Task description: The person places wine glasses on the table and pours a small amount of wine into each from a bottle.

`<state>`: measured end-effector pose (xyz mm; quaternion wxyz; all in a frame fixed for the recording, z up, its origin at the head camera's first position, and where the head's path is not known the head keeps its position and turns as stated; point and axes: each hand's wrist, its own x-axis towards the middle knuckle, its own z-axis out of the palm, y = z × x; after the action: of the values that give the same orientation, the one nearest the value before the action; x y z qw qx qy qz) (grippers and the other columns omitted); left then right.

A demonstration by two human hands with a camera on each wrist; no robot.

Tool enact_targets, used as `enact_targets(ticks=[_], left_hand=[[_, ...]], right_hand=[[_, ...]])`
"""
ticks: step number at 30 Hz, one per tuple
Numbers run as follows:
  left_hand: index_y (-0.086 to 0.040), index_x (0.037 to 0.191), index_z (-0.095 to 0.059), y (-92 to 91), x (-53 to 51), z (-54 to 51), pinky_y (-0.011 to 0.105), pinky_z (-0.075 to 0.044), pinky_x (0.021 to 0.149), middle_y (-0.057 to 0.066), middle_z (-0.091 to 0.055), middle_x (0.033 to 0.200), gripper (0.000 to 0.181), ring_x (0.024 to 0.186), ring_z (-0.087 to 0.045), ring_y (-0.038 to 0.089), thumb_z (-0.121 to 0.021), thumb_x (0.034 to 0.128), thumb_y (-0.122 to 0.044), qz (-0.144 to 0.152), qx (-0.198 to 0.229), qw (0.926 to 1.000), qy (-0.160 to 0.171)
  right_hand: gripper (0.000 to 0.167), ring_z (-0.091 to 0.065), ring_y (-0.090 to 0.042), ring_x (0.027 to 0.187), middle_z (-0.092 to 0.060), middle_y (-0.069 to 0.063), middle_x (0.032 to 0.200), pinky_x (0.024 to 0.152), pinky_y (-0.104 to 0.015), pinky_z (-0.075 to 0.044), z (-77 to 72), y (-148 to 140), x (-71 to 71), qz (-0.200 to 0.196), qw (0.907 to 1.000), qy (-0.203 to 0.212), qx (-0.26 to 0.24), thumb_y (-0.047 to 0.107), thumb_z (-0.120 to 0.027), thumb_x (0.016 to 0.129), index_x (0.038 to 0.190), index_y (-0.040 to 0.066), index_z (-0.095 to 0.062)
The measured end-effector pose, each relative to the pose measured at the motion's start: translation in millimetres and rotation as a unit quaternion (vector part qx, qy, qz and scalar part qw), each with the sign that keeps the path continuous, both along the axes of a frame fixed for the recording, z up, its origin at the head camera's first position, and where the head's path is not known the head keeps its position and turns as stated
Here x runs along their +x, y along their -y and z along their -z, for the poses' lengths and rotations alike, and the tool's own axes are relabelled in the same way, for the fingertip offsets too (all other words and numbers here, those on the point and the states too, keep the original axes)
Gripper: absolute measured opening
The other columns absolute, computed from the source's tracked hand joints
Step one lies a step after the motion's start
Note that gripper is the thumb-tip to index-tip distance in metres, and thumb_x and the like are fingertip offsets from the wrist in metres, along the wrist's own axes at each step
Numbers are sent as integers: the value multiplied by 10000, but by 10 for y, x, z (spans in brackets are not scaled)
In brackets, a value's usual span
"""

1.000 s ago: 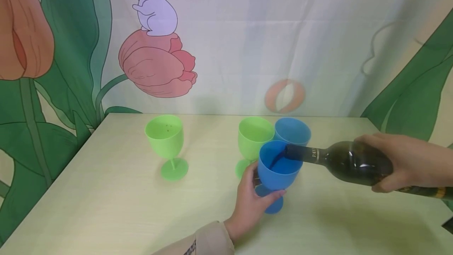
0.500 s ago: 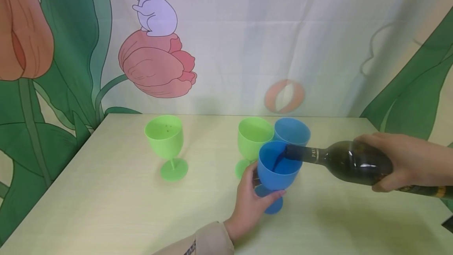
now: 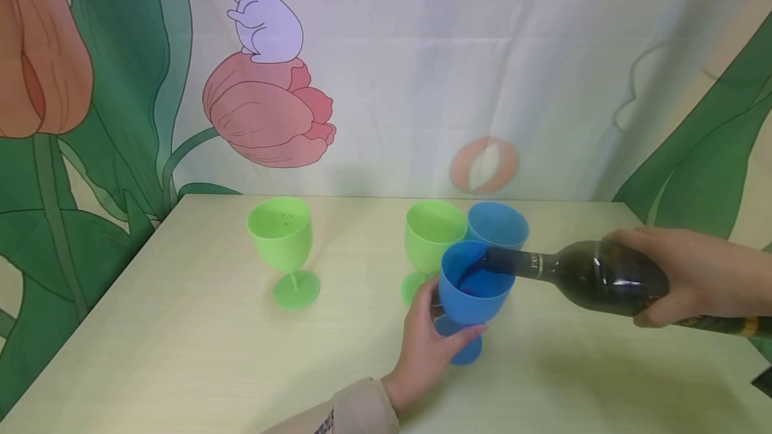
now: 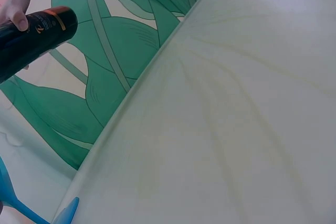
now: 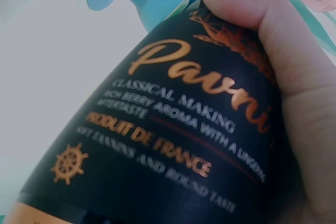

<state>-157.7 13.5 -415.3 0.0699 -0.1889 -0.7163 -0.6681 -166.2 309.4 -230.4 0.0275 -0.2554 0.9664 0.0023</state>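
My left hand (image 3: pixel 419 347) holds a blue plastic goblet (image 3: pixel 473 307) around its stem and the underside of its bowl. A dark wine bottle (image 3: pixel 603 280), tipped almost level, is gripped by my right hand (image 3: pixel 699 273) around its body. The bottle's mouth is over the goblet's rim, and a thin dark stream runs down into the bowl. In the right wrist view the printed label (image 5: pixel 173 114) shows with the thumb (image 5: pixel 236 3) across the bottle. The left wrist view catches the bottle's base (image 4: pixel 58 24) and part of a blue goblet (image 4: pixel 65 212). The liquid level is hard to make out.
Behind the held goblet stand a green goblet (image 3: pixel 434 240) and a second blue goblet (image 3: pixel 497 223), close together. Another green goblet (image 3: pixel 283 240) stands apart to the left. The pale table (image 3: pixel 181 353) ends at a printed curtain (image 3: pixel 386 86).
Both hands, the goblet and the bottle stay nearly still. The dark stream keeps running and shifts slightly in shape.
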Motion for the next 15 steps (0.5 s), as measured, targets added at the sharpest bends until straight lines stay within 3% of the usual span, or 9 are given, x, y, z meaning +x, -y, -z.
enact_targets(ticks=[15], left_hand=[[-218,1411,-355,-14,-16,4,312,-485,981,-11,-507,1364,724,1176,-536,177,-767,819,-281,-55,3,10000,-53]], right_hand=[[846,-529,43,792,-620,109,991,627,-206,-453,97,-81,-42,30,9998,46,-164,479,-891,507,1211,154,-554]])
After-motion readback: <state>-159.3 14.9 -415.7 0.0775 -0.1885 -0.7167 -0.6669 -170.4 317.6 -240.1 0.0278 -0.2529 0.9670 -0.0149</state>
